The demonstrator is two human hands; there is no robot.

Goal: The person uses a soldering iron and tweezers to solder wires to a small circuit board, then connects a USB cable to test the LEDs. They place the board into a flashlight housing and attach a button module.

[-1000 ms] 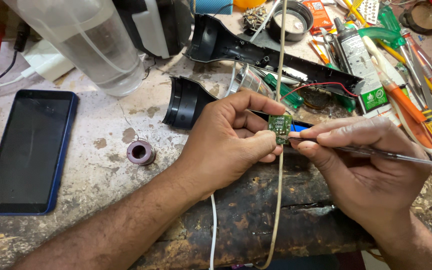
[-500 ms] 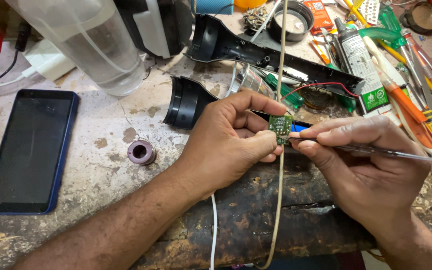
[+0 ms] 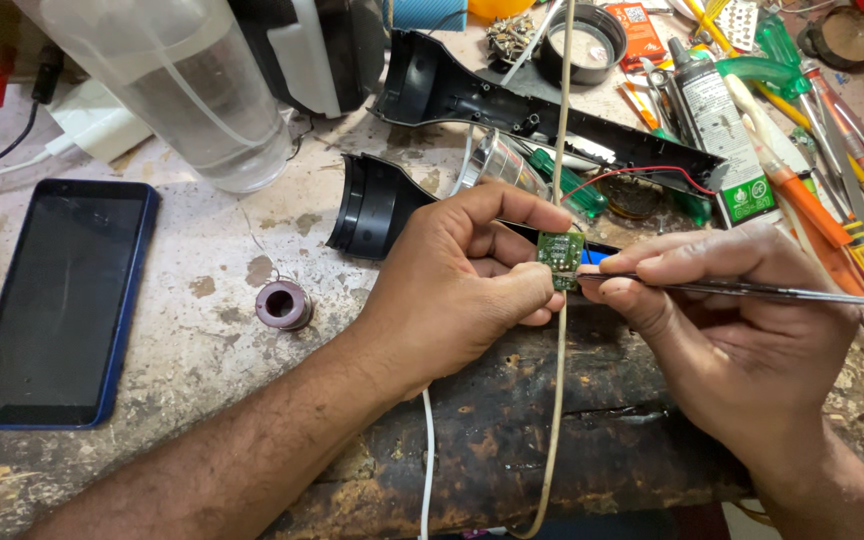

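Both hands meet over a small circuit board at the middle of my cluttered bench.

Largest first, I see the dark wooden block (image 3: 512, 420) at the near edge, the clear plastic jug (image 3: 177, 85) and the phone (image 3: 57, 300) off to the left. My left hand (image 3: 462, 290) pinches the small green circuit board (image 3: 559, 257) between thumb and fingers; my right hand (image 3: 742, 340) is closed on a thin metal tool (image 3: 752, 291), whose tip touches the board.
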